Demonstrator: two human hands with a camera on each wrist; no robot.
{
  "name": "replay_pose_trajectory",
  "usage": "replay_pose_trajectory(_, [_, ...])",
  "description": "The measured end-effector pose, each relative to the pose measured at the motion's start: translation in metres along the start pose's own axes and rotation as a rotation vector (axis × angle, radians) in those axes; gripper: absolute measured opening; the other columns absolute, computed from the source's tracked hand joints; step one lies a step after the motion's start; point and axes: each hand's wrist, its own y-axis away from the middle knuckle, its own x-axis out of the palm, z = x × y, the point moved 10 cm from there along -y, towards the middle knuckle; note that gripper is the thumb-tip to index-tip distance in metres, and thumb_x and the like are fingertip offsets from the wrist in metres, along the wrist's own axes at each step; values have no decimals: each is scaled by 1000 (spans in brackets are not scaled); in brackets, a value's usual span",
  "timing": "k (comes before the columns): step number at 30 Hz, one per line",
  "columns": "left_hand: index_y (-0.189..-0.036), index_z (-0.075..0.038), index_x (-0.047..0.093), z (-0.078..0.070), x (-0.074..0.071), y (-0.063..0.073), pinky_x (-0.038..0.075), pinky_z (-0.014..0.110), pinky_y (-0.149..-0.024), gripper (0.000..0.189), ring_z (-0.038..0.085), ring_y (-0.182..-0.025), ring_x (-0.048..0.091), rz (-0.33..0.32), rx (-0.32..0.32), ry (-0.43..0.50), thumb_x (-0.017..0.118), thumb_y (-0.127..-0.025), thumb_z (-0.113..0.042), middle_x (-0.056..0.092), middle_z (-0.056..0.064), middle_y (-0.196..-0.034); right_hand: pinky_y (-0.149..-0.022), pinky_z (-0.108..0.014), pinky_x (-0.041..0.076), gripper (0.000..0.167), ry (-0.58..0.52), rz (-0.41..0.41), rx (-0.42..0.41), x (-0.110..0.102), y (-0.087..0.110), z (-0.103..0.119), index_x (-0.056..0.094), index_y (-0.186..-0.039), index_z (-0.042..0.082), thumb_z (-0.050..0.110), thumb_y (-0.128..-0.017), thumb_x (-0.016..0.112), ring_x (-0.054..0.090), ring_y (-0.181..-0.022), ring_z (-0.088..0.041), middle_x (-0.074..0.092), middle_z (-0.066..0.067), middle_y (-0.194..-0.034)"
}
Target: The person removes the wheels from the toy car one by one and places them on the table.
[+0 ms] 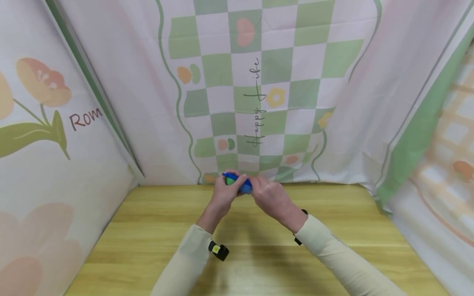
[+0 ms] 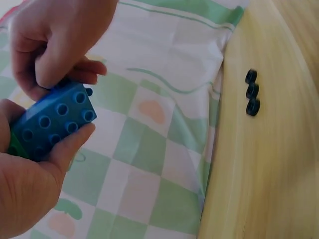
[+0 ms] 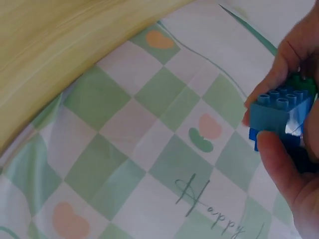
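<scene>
My left hand (image 1: pixel 224 192) holds a small assembly of toy building bricks above the far edge of the table. A light blue studded brick (image 2: pixel 59 115) sits on it beside a green brick (image 2: pixel 17 146), and the left thumb presses the blue brick's side. Under these is a darker blue base (image 3: pixel 255 137), with a short round peg (image 2: pixel 89 91) sticking out in the left wrist view. At the base, my right hand (image 1: pixel 272 196) has its fingers curled and its thumb against the blue part. Those right fingers hide much of the underside.
Three small black wheels (image 2: pixel 252 91) stand in a row on the wooden table (image 1: pixel 148 230). Behind the table hangs a green and white checked cloth (image 1: pixel 277 65), and a flowered cloth (image 1: pixel 44 172) hangs on the left.
</scene>
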Motion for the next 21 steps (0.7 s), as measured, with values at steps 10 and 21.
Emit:
replay_pose_trajectory(10, [-106,-7,57,-1,-7,-1,62,35,-82,20,27,-102,67,39,-13,26,69,-98,-20,59,13,-116,-75,-31,63,41,-316,137,100,8,7,-7,57,-127,-12,-2,-90,70,72,-91,-27,67,-20,-105])
replay_pose_trajectory(21, [-108,-10,55,5,-10,-2,62,35,-85,17,27,-110,69,76,-4,27,66,-100,-20,64,22,-127,-92,-44,58,46,-809,357,324,29,19,-26,41,-149,-10,-1,-104,48,65,-118,-38,59,-29,-137])
